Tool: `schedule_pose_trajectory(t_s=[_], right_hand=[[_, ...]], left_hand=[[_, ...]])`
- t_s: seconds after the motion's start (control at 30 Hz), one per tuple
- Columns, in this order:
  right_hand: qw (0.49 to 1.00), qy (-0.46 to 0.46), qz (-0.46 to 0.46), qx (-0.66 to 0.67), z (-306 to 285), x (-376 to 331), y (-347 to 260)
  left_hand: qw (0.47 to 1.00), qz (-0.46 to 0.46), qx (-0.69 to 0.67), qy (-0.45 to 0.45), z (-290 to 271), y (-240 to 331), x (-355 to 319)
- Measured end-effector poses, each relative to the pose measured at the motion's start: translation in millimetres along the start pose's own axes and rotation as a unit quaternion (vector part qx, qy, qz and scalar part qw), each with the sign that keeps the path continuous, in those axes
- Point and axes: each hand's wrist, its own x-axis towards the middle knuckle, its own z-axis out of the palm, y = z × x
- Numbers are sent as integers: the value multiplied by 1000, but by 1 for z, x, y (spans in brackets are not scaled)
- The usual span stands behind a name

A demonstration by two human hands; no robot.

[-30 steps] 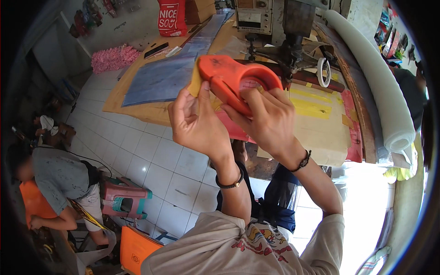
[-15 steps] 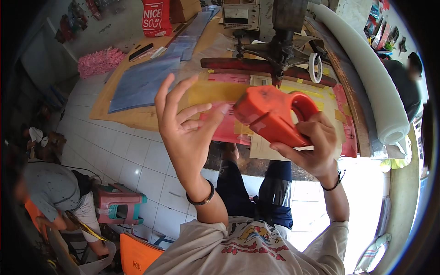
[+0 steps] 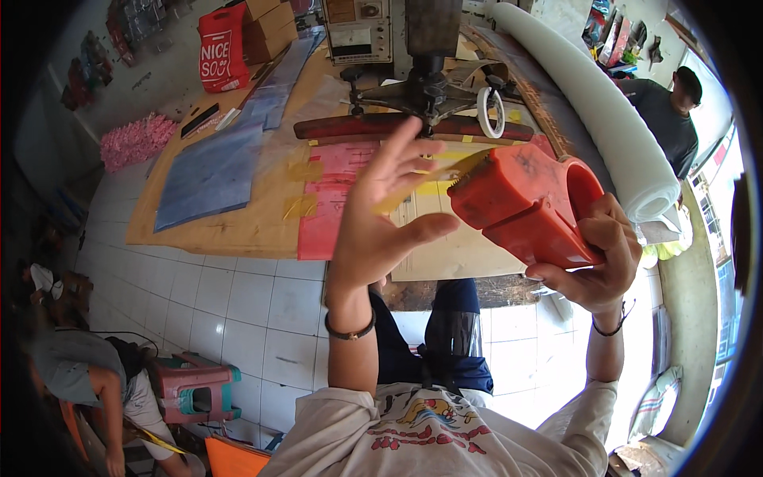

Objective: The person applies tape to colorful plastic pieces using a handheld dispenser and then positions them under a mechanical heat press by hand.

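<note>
Our right hand (image 3: 598, 266) moved right, holding the red plastic tape cutter (image 3: 520, 199); left hand (image 3: 377, 230) wide, let's keep the yellow tape (image 3: 459, 168) straight.

The left hand (image 3: 372, 238) (fingers (image 3: 397, 151) blurred) stood raised above its wrist (image 3: 348, 300), thumb (image 3: 433, 228) spread rightward; the right hand (image 3: 602, 266) was curled in a grip.

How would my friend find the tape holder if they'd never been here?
Find the big wooden table, then the right hand raised in front of it. That hand grips the tape holder. It's chunky and orange-red, with a round hole, toothed edge and yellow tape, unlike the flat pink sheet on the table.
</note>
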Motion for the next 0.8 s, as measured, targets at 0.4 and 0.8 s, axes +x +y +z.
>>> schedule_pose_trajectory(t_s=[0.4, 0.8], right_hand=[[998, -48, 8, -26, -25, -7, 1], [999, -29, 1, -41, -10, -3, -14]], left_hand=[[988, 73, 18, 138, 47, -7, -7], [966, 52, 114, 225, 67, 8, -28]])
